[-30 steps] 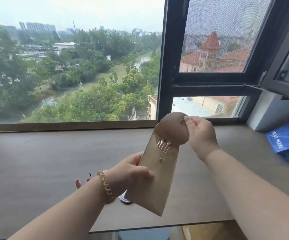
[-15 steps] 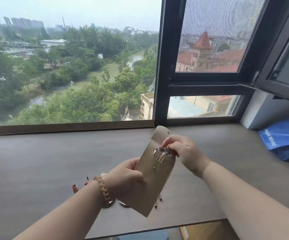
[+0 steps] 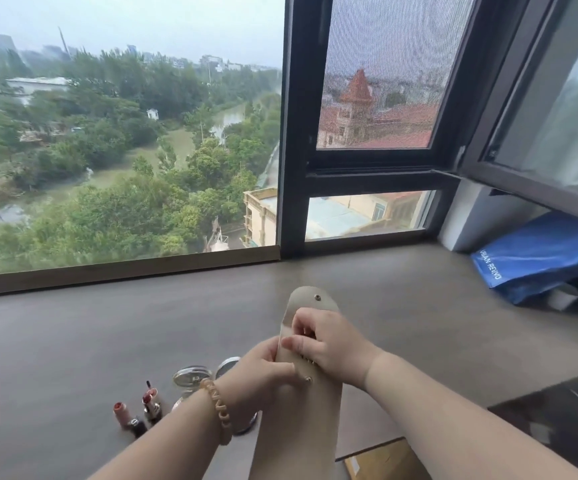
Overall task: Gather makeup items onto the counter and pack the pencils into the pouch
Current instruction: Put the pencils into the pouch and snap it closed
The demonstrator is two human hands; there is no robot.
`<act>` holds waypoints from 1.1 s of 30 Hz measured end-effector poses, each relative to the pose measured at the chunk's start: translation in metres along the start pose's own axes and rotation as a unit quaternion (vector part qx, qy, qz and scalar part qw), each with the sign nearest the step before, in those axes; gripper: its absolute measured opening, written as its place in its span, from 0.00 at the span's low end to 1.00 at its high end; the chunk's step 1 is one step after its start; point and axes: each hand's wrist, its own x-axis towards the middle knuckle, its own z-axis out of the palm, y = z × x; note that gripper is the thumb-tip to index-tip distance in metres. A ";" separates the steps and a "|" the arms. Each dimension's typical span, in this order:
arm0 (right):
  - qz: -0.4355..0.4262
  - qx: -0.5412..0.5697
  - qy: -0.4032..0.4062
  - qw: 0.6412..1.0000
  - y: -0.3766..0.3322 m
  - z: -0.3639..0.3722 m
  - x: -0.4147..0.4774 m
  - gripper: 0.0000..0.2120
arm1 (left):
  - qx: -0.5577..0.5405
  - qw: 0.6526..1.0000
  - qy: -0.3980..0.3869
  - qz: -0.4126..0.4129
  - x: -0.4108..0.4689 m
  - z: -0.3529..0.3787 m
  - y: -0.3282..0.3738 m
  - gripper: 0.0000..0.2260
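Note:
A long beige pouch [image 3: 298, 420] stands tilted above the grey counter [image 3: 73, 341], with its rounded flap [image 3: 310, 297] raised and a snap stud on it. My left hand [image 3: 263, 375] grips the pouch's left edge near the lower snap. My right hand [image 3: 329, 344] curls its fingers over the pouch mouth, where metallic pencil ends [image 3: 306, 358] barely show. Two lipsticks [image 3: 150, 401] and round compacts [image 3: 192, 375] lie on the counter to the left of my left wrist.
A blue shopping bag [image 3: 537, 258] lies at the right end of the counter under an open black window frame [image 3: 377, 178]. A dark object [image 3: 557, 431] sits at the near right edge. A cardboard box [image 3: 381, 462] shows below the counter's front edge.
The pouch has come down toward the counter. My right hand let go of the flap and moved onto the pouch mouth over the pencil ends. The view tilted down, revealing the lipsticks and compacts.

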 end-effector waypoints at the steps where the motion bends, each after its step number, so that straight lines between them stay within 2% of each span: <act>1: 0.009 0.012 0.000 1.000 0.000 -0.001 0.001 0.13 | -0.004 1.000 0.000 -0.001 0.002 0.001 0.000 0.20; 7: 0.051 0.092 0.018 0.994 0.011 -0.011 0.003 0.15 | -0.018 1.000 0.003 0.014 0.009 0.010 0.000 0.17; 12: 0.054 0.152 -0.003 0.987 0.026 -0.027 0.005 0.14 | -0.006 0.999 0.017 0.034 0.022 0.023 0.004 0.21; 17: 0.055 0.193 -0.020 0.979 0.054 -0.056 0.007 0.12 | -0.025 0.998 0.020 0.047 0.042 0.045 0.002 0.18; 22: 0.046 0.154 -0.045 0.986 0.091 -0.096 0.013 0.11 | -0.039 0.996 0.039 0.064 0.066 0.078 0.001 0.26; 29: 0.029 0.128 -0.052 0.990 0.125 -0.115 0.025 0.13 | -0.056 0.994 0.055 0.076 0.093 0.108 0.002 0.23; 33: 0.039 0.150 -0.061 0.986 0.148 -0.112 0.028 0.13 | -0.056 0.993 0.076 0.073 0.106 0.120 -0.004 0.20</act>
